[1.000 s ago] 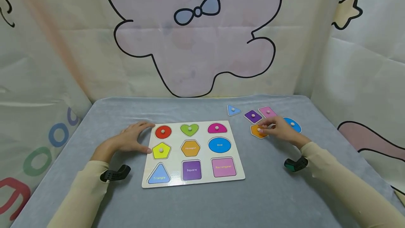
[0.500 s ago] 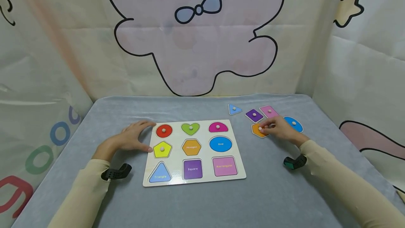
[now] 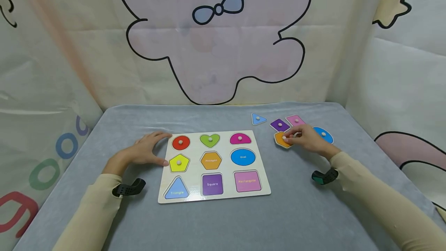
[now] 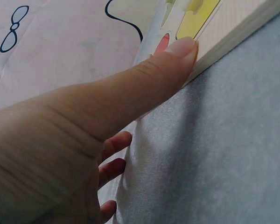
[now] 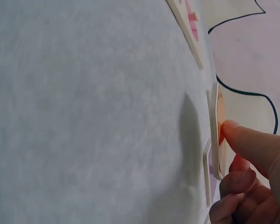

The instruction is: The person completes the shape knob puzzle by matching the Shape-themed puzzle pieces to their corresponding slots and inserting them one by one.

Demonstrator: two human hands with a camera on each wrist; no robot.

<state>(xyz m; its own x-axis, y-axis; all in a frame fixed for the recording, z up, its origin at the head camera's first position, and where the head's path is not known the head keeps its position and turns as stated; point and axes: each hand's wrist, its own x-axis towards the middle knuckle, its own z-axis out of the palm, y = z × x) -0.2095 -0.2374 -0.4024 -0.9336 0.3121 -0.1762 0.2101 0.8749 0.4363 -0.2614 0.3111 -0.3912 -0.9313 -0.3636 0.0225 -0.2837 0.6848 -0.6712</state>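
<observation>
My right hand [image 3: 308, 139] pinches an orange hexagon puzzle piece [image 3: 280, 139] by its small knob. In the right wrist view the hexagon stands off the grey cloth, over its shadow. My left hand [image 3: 146, 151] rests at the left edge of the white puzzle board [image 3: 195, 187], thumb at the rim beside the yellow pentagon [image 3: 179, 165] and index fingertip near the upper left corner. Its other fingers hang loosely. A knobbed red oval [image 3: 181, 147], green heart [image 3: 204, 141] and pink half circle [image 3: 240, 141] sit in the board. The printed hexagon slot [image 3: 210, 160] is at its centre.
Loose pieces lie at the back right: a blue triangle [image 3: 257, 120], a purple square [image 3: 278, 124], a pink rectangle [image 3: 292, 119] and a blue oval [image 3: 325, 136]. The board's oval slot [image 3: 242, 161], triangle slot [image 3: 176, 193], square slot [image 3: 208, 189] and rectangle slot [image 3: 240, 186] show printed names.
My right hand has raised the orange hexagon slightly and moved it a little to the left. The left hand stays at the board's edge.
</observation>
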